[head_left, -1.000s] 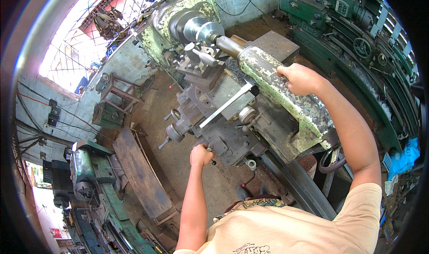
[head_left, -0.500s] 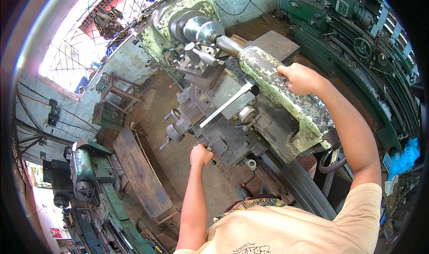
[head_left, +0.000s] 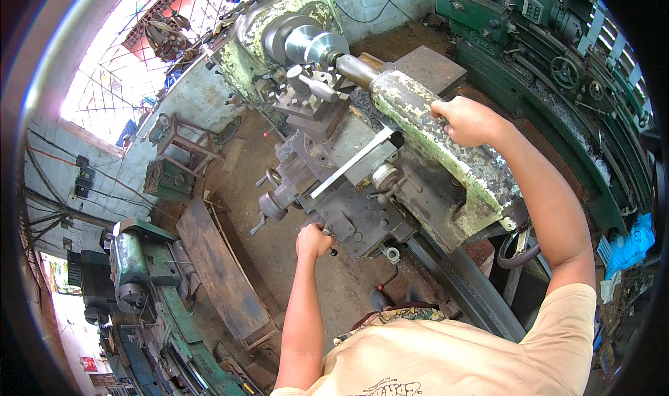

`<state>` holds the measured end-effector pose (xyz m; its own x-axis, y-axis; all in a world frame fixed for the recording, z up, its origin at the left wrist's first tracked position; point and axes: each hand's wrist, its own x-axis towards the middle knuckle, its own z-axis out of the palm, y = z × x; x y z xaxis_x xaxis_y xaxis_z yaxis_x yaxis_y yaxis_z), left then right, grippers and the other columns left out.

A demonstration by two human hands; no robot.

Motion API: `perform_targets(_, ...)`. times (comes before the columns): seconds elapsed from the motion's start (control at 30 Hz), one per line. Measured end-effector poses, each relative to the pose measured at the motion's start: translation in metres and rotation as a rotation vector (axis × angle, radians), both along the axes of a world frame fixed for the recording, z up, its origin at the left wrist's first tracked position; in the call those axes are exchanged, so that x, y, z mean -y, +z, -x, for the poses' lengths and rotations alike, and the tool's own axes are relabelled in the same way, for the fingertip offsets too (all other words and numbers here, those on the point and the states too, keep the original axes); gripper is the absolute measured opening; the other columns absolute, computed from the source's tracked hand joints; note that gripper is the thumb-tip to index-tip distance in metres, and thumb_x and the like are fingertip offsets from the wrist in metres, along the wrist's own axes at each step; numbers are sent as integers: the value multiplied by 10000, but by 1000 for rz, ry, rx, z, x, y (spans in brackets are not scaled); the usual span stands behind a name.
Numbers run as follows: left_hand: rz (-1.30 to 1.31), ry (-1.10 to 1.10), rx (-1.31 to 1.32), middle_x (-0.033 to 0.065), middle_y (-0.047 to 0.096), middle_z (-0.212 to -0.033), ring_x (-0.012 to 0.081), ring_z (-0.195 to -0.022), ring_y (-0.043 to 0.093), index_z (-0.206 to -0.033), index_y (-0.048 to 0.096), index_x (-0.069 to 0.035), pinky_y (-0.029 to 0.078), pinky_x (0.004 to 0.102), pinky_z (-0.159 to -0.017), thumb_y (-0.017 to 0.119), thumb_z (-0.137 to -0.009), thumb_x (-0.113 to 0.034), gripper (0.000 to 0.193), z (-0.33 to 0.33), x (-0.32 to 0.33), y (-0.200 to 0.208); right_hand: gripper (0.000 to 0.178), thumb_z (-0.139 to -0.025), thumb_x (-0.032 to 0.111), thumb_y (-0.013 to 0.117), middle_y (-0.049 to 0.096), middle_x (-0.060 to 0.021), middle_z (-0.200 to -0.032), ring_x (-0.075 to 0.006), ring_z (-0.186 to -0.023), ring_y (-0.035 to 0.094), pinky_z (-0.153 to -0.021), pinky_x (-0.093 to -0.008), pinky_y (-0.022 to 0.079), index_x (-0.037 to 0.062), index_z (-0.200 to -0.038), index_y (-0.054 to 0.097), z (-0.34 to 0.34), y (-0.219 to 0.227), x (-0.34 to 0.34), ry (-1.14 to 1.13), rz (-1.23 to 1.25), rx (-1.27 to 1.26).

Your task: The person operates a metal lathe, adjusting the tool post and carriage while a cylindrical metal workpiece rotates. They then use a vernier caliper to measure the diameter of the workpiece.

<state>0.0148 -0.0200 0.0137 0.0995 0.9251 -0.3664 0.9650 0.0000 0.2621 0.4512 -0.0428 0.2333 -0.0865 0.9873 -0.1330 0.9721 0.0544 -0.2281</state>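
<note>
My left hand [head_left: 315, 242] is closed round a handle on the front of the lathe carriage [head_left: 352, 232]; a small black knob [head_left: 334, 254] shows beside it. The fingers of my right hand [head_left: 470, 123] are curled on top of the tailstock [head_left: 425, 117], which has worn, flaking green paint. Whatever lies under those fingers is hidden. Between the chuck [head_left: 280, 39] and the tailstock quill [head_left: 357, 70] sits a shiny stepped metal workpiece [head_left: 313, 45]. The tool post [head_left: 313, 89], with its clamp lever, stands close by the workpiece. Across the carriage lies a pale flat bar [head_left: 353, 163].
Crank handles [head_left: 268, 208] stick out from the carriage's left side. A dark handwheel [head_left: 519, 248] is at the tailstock's end. Green lathes stand at right [head_left: 502, 54] and lower left [head_left: 171, 305]. A wooden board [head_left: 223, 270] lies left; a blue plastic bag [head_left: 629, 246] is far right.
</note>
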Motion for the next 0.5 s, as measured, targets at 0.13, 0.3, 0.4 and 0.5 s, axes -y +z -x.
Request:
perform_targets(0.13,-6,2,-4,214,758,-1088,382,-1070,717,-1091,806,-123,565,462,-951,704,-719,-237,402,-1,0,0,357,-857,17,652,707,-263,-1040,-437,-1044,677,-901,-522,535,12,-1211,612,1,1,0,5,-5,-4)
perform_targets(0.3,-4,1,-5,216,759,-1079,384,-1061,719,-1079,808,-121,567,465,-944,746,-694,-248,409,-1,1,3,355,-859,15,650,708,-262,-1041,-434,-1044,679,-898,-519,537,11,-1212,612,1,2,1,1,4,-7)
perform_targets(0.4,2,0,-14,219,760,-1064,385,-1045,723,-1062,812,-116,569,465,-936,784,-674,-261,415,-2,2,6,355,-859,15,650,708,-261,-1040,-433,-1043,679,-894,-521,538,12,-1212,613,1,2,1,-7,6,-5)
perform_targets(0.5,-18,-1,-5,220,762,-1051,383,-1033,727,-1048,814,-111,570,464,-929,807,-663,-270,416,-3,2,6,353,-862,20,654,709,-260,-1041,-432,-1042,680,-891,-522,539,14,-1212,614,1,1,1,-5,6,0)
